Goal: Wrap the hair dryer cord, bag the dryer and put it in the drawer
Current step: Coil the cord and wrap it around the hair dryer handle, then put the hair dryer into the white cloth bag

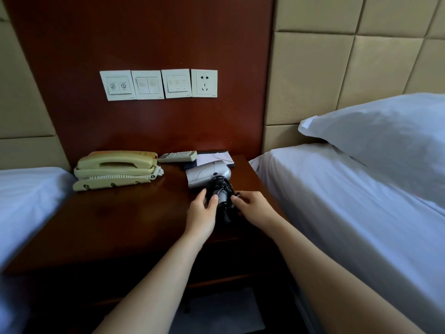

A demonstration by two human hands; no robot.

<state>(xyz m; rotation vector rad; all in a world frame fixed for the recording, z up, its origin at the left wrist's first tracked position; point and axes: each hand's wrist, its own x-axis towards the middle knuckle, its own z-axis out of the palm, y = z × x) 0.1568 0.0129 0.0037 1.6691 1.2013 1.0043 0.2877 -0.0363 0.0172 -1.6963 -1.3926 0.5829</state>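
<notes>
A silver hair dryer (204,174) lies on the dark wooden nightstand (125,213), its handle pointing toward me. Black cord (220,186) is wound in loops around the handle. My left hand (203,212) grips the wrapped handle from the left. On the right of the handle, my right hand (252,208) pinches the end of the cord, where the plug's metal shows at my fingertips. No bag is in view, and I cannot make out a drawer front on the dark nightstand.
A beige telephone (115,168) with a coiled cord sits at the nightstand's back left. A remote control (177,156) and a dark notepad folder (214,157) lie behind the dryer. Beds flank both sides; a pillow (385,141) is on the right bed. Wall switches and a socket (204,83) are above.
</notes>
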